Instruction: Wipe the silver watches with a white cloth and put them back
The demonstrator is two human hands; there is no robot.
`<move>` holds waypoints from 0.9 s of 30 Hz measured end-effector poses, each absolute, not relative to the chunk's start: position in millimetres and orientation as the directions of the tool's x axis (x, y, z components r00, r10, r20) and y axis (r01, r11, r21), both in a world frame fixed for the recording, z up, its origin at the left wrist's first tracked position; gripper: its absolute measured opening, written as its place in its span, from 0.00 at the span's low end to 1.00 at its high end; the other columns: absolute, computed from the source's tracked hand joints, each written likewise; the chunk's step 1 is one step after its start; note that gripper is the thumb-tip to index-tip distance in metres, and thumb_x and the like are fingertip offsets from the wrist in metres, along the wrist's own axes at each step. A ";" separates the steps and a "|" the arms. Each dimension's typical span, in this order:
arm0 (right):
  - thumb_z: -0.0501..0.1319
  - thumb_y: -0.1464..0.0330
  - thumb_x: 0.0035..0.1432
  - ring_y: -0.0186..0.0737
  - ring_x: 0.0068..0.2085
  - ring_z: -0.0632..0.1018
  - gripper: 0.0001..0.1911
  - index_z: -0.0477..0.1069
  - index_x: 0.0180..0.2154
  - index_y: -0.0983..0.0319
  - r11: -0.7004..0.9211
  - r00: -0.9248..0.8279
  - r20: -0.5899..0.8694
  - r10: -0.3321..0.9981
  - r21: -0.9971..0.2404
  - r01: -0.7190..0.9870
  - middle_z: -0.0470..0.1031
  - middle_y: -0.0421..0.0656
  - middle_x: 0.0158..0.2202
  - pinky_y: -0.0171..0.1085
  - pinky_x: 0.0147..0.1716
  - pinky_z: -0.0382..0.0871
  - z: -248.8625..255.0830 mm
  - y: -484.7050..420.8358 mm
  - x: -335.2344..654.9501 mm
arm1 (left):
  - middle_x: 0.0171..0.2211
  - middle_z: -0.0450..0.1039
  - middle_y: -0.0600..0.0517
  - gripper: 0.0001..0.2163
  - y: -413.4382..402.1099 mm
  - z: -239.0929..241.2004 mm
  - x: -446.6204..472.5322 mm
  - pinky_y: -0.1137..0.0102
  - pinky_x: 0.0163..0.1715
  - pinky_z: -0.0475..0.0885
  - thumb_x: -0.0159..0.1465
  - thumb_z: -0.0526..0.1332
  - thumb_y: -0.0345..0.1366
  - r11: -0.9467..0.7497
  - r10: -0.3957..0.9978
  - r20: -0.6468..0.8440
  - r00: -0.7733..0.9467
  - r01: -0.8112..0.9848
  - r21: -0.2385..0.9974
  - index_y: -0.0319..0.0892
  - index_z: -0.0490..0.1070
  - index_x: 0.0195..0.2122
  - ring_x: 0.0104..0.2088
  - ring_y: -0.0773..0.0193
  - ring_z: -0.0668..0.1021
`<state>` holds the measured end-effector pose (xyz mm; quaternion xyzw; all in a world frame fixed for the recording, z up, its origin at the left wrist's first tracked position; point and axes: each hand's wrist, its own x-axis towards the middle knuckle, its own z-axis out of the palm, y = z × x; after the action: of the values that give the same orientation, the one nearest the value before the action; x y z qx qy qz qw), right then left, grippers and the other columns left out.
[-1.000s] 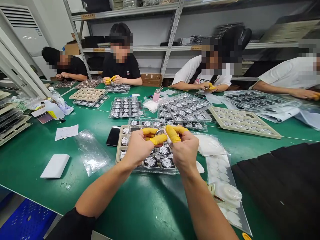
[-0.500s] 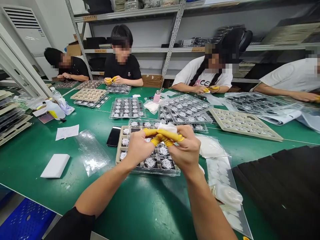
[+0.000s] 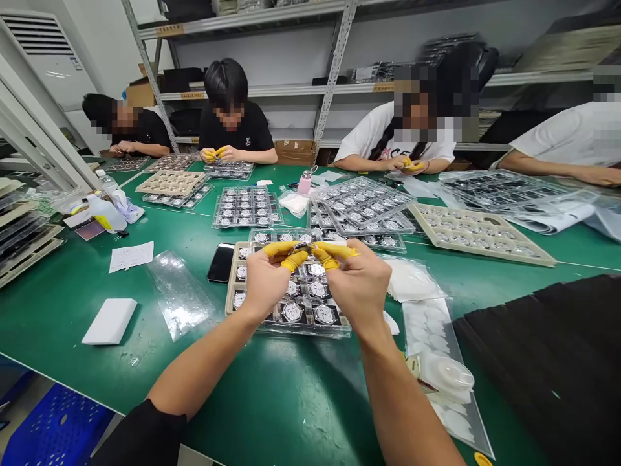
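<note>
- Our fingers, in yellow finger cots on thumbs and forefingers, come together at the tips from both sides, clamped on a small shiny piece too small to make out.
- That piece sits between our left hand and right hand, held up just above the tray.
- Directly below our hands lies a beige tray carrying a clear blister pack of round silver coins on black backing.
- Just left of that tray is a black phone, lying on the green worktop.
- Further left lie a clear plastic bag, a white foam block and a paper note.
- To our right are a stack of clear sleeves and black foam sheets.
- Across the worktop, more blister trays lie spread out, and two co-workers' hands work in yellow finger cots.
</note>
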<state>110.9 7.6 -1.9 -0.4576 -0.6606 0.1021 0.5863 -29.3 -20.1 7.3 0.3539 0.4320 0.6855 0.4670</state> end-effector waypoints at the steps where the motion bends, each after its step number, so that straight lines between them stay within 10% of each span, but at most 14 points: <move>1: 0.69 0.60 0.58 0.36 0.28 0.68 0.10 0.84 0.31 0.58 0.541 0.121 0.670 0.732 -0.680 0.496 0.71 0.41 0.26 0.37 0.28 0.61 -0.9 8.2 113.0 | 0.36 0.83 0.51 0.11 -18.7 7.5 -29.2 0.61 0.50 0.81 0.52 0.74 0.25 -0.142 0.954 0.017 -0.298 -0.404 0.904 0.38 0.79 0.37 0.39 0.62 0.84; 5: 0.74 0.52 0.50 0.42 0.39 0.78 0.18 0.84 0.36 0.58 0.400 0.219 0.401 0.889 -0.915 0.050 0.81 0.44 0.35 0.41 0.39 0.74 3.5 13.3 118.9 | 0.35 0.80 0.52 0.11 -18.6 13.1 -29.0 0.58 0.48 0.82 0.55 0.71 0.22 0.029 0.969 -0.169 -0.181 -0.596 0.803 0.38 0.73 0.37 0.34 0.63 0.84; 10: 0.82 0.57 0.35 0.43 0.43 0.83 0.27 0.83 0.40 0.57 0.128 0.054 0.117 0.992 -0.911 -0.393 0.84 0.44 0.44 0.41 0.39 0.80 10.2 15.9 119.9 | 0.36 0.79 0.51 0.12 -24.4 23.2 -31.9 0.56 0.52 0.81 0.57 0.72 0.24 0.064 0.977 -0.172 -0.125 -0.598 0.799 0.38 0.72 0.39 0.35 0.63 0.84; 15: 0.81 0.57 0.35 0.43 0.38 0.83 0.27 0.83 0.39 0.58 0.085 -0.012 0.095 0.995 -0.930 -0.357 0.85 0.45 0.40 0.40 0.34 0.79 12.6 7.9 113.4 | 0.35 0.81 0.50 0.18 -27.0 25.6 -32.5 0.54 0.51 0.82 0.52 0.75 0.24 0.056 0.978 -0.161 -0.136 -0.567 0.822 0.39 0.71 0.40 0.36 0.61 0.85; 22: 0.72 0.55 0.51 0.40 0.35 0.77 0.17 0.81 0.34 0.62 0.399 0.212 0.432 0.877 -0.899 0.183 0.81 0.45 0.34 0.39 0.35 0.72 -14.5 8.5 94.8 | 0.30 0.77 0.54 0.22 -26.1 15.6 -27.3 0.55 0.49 0.82 0.43 0.82 0.30 -0.032 0.979 -0.062 -0.193 -0.449 0.893 0.37 0.73 0.35 0.33 0.64 0.82; 27: 0.72 0.48 0.48 0.33 0.29 0.72 0.26 0.78 0.37 0.63 0.278 0.356 0.206 0.912 -0.946 -0.166 0.77 0.41 0.30 0.34 0.29 0.66 -18.9 19.6 90.6 | 0.33 0.79 0.52 0.18 -23.5 15.8 -24.3 0.57 0.48 0.82 0.51 0.75 0.23 0.020 0.969 -0.145 -0.199 -0.526 0.851 0.37 0.73 0.40 0.35 0.63 0.84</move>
<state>90.6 19.6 -18.9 -0.4547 -0.4099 0.3926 0.6863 -24.3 -23.5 15.8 0.2626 0.4223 0.6490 0.5758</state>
